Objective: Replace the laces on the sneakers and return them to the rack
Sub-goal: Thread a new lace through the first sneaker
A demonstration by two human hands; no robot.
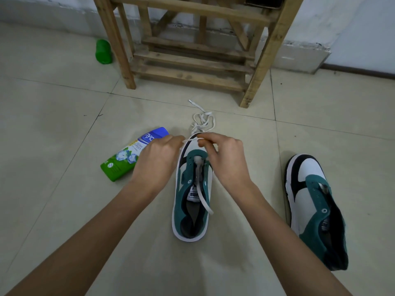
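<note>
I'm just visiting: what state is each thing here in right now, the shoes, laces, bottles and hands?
Centre sneaker: upright, barely laced, lace end trailing over tongue.
Right sneaker: tipped sideways, looks unlaced.
Held lace: taut between both hands.
Loose lace: tangled on floor beyond toe.
Left hand: pinches held lace.
Right hand: pinches held lace.
Bottle: lying on its side.
Green can: on floor beside rack.

The rack (192, 58) was rough bare wood, the floor (53, 124) smooth matt tile, the sneaker (192, 189) suede-like cloth, the bottle (119, 163) glossy plastic.
</note>
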